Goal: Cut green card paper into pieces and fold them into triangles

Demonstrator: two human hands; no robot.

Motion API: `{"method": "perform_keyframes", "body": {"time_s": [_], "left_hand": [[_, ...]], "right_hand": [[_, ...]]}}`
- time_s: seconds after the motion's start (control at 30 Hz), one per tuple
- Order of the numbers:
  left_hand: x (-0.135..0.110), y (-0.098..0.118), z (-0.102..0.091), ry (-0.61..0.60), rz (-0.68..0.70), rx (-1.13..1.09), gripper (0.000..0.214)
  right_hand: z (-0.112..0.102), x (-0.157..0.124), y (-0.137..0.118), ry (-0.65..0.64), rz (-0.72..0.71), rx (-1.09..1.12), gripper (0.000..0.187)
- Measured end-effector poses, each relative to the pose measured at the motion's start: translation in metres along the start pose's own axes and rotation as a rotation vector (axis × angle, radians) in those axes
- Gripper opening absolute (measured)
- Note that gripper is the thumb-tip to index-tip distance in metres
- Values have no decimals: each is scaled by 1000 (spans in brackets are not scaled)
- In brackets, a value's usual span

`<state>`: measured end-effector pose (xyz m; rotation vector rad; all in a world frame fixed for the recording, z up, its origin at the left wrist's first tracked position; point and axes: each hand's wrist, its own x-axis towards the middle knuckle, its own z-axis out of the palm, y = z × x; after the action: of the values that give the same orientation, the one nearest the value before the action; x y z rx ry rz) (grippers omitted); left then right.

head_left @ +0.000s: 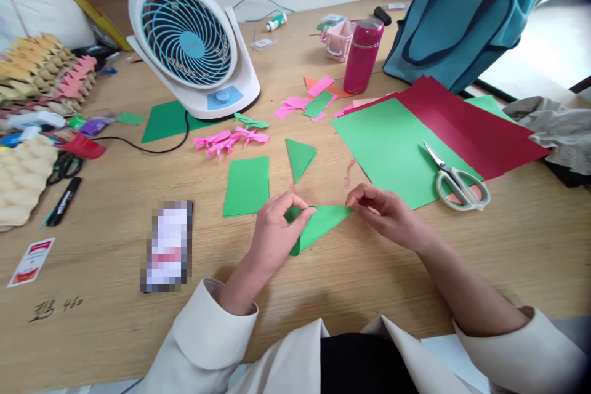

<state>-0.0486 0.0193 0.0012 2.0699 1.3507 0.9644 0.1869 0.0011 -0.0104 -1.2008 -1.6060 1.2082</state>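
Green is the colour of the folded paper triangle (321,225) that is held flat on the pale wooden table (508,252), close to the middle of its near edge. Its left part is pinched between the thumb and bunched fingertips of the left hand (277,231), while its pointed right tip is gripped by the pressed-together fingertips of the right hand (385,212); both wrists are rested on the wood. Just beyond the left hand a green paper rectangle (247,186) is laid, and a smaller green folded triangle (299,157) is seen beside it, slightly farther in. Toward the right edge a large green paper sheet (392,148) is spread, overlapped by dark red paper sheets (466,126), and grey-handled metal scissors (457,181) are left on the green sheet's near corner. Small pink folded paper pieces (228,140) are scattered in front of a white and blue desk fan (194,43) toward the far left corner. A magenta metal bottle (363,55) and a teal fabric bag (462,18) are placed near the far edge.
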Motion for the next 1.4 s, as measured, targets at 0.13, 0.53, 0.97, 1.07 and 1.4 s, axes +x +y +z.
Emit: {"method": "perform_keyframes", "body": {"time_s": [0.13,0.53,0.97,1.07,1.4], "left_hand": [[1,-3,2,-65,19,70,14],[3,-8,7,-262,-2,200,18],[8,-9,5,-432,-155,141,12],[9,-9,2,-444,-159,111,15],[8,-5,4,-473,-124,220,9]], "right_hand": [[-6,-3,-3,-107,2,-212,16],[-9,-5,-4,-268,-19,-451,32],[-5,-7,1,-265,-35,-597,34],[-5,-7,0,-262,-47,-594,35],[-5,-8,1,-278,-63,-628,39]]}}
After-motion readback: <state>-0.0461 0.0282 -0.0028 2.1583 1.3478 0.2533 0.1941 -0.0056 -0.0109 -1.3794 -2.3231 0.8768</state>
